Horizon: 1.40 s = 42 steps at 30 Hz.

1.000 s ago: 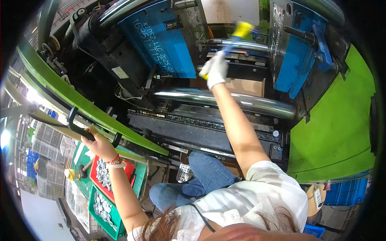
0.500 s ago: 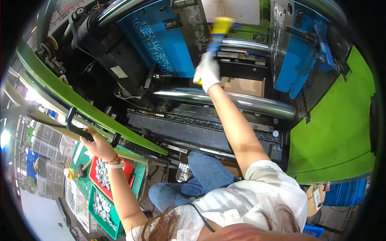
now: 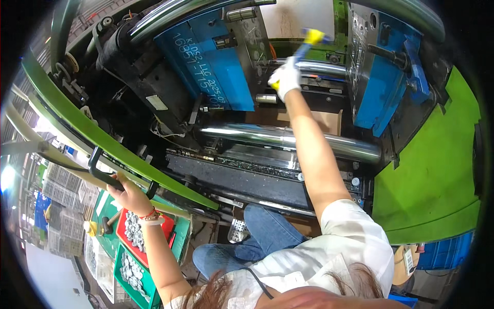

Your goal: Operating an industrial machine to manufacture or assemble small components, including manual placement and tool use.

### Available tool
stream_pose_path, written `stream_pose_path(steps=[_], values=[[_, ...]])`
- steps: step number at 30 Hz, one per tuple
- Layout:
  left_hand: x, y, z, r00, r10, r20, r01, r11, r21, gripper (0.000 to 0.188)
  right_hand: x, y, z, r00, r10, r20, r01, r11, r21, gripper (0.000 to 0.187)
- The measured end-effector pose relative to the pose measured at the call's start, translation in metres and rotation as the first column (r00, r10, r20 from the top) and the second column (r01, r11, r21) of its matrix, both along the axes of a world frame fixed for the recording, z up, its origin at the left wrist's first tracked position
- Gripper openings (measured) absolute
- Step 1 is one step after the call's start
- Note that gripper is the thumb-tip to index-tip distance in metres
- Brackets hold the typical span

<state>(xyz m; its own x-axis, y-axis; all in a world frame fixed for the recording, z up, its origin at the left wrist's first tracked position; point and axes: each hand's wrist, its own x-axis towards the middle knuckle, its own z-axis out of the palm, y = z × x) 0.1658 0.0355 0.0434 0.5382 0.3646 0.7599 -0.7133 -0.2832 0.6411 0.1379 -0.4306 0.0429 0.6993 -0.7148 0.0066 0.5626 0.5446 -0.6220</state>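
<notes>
My right hand (image 3: 285, 78), in a white glove, reaches up into the open machine between the two blue mould halves (image 3: 216, 62) and grips a tool with a blue shaft and yellow head (image 3: 309, 40). The tool points up and to the right, above a shiny steel bar (image 3: 288, 138). My left hand (image 3: 128, 193) is bare, wears a red wristband, and is closed on the black handle (image 3: 100, 172) of the green sliding door (image 3: 92, 134) at the lower left.
The right blue mould half (image 3: 381, 77) stands beside a green machine panel (image 3: 432, 175). A cardboard box (image 3: 319, 121) sits under the mould gap. Red (image 3: 135, 233) and green (image 3: 131, 273) crates of small metal parts lie below my left arm. A blue crate (image 3: 445, 252) is at lower right.
My right hand with the tool has swung back to the right and slightly up between the mould halves. My left hand stays on the door handle.
</notes>
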Motion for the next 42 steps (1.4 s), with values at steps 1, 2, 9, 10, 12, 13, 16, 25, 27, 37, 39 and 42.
stream_pose_path(steps=[1,2,9,10,12,13,16,25,27,37,39,42], values=[[0.000,-0.001,-0.001,1.000,0.004,-0.004,-0.004,1.000,-0.001,0.018,0.001,0.002,0.000,0.962,0.253,-0.100,-0.254,0.967,0.007,0.045],[-0.001,-0.001,-0.001,0.998,0.051,0.027,-0.051,0.998,0.023,0.018,-0.001,0.006,-0.006,0.899,0.356,-0.255,-0.395,0.910,-0.126,0.042],[-0.003,0.000,0.002,0.998,0.046,-0.031,-0.044,0.998,0.044,0.017,-0.024,-0.056,-0.025,0.998,0.052,-0.047,-0.059,0.984,-0.168,0.039],[-0.003,0.001,0.002,0.998,0.028,-0.051,-0.027,0.999,0.025,0.017,-0.020,-0.058,-0.022,0.998,-0.053,0.041,0.058,0.988,-0.143,0.042],[-0.002,0.001,0.002,0.999,0.050,-0.023,-0.049,0.998,0.046,0.017,-0.006,-0.047,-0.013,0.969,-0.219,0.115,0.221,0.975,-0.009,0.044],[-0.001,0.000,0.002,0.998,0.050,-0.038,-0.049,0.999,0.019,0.017,-0.001,-0.038,-0.008,0.930,-0.313,0.194,0.321,0.947,-0.011,0.044],[-0.001,-0.001,0.002,0.998,0.067,-0.003,-0.067,0.997,0.031,0.018,0.020,0.002,-0.004,0.994,-0.090,-0.064,0.086,0.994,-0.060,0.043],[-0.004,0.001,0.003,0.999,0.034,-0.018,-0.034,0.999,0.041,0.015,-0.009,-0.027,-0.005,0.982,-0.162,-0.094,0.144,0.974,-0.177,0.043],[-0.002,0.002,0.004,0.998,0.042,-0.039,-0.040,0.998,0.043,0.015,-0.008,-0.025,0.001,0.936,-0.348,0.054,0.352,0.916,-0.191,0.044],[-0.006,-0.001,0.006,0.998,0.056,-0.001,-0.056,0.995,0.086,0.016,0.000,-0.010,-0.025,0.965,0.088,-0.248,-0.160,0.944,-0.287,0.040],[-0.005,0.001,0.004,0.999,0.028,-0.029,-0.026,0.997,0.071,0.016,-0.007,-0.026,-0.023,0.985,-0.006,-0.175,-0.050,0.949,-0.312,0.040],[-0.001,0.003,0.001,0.999,-0.013,-0.050,0.014,1.000,0.020,0.016,-0.001,-0.024,-0.014,0.980,-0.192,0.046,0.196,0.972,-0.130,0.042]])
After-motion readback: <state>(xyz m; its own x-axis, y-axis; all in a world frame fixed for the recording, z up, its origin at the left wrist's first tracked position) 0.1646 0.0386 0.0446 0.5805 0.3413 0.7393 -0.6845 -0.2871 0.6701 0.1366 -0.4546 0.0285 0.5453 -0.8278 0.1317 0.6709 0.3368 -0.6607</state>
